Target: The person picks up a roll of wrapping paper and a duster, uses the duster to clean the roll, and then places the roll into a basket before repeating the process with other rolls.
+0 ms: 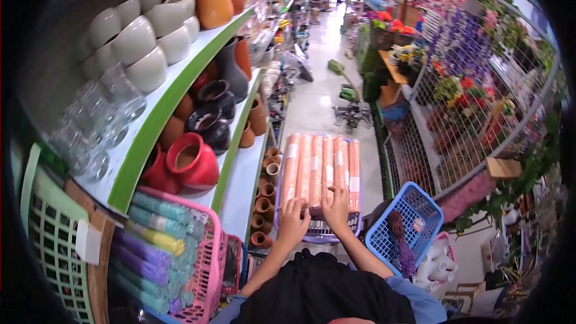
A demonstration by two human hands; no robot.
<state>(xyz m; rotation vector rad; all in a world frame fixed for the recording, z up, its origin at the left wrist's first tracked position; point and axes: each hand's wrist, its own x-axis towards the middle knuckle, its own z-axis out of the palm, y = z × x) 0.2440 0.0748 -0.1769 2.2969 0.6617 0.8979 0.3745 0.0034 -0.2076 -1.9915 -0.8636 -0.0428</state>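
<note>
Several long peach-orange rolls in clear plastic wrap point(324, 165) lie side by side, lengthwise, in a purple plastic basket point(318, 239) in front of me. White labels show on some rolls. My left hand point(292, 221) rests on the near ends of the left rolls, fingers spread and slightly bent. Farther right, my right hand point(336, 209) touches the near ends of the middle and right rolls, its fingers also apart. The undersides of the rolls are hidden.
At left, shelves point(138, 162) hold white pots, glassware and a red vase point(195, 159). A pink basket point(210, 252) of coloured wrapped bundles stands below. On my right are a blue basket point(375, 228) and a wire rack point(480, 138) of artificial flowers. An aisle point(318, 60) runs ahead.
</note>
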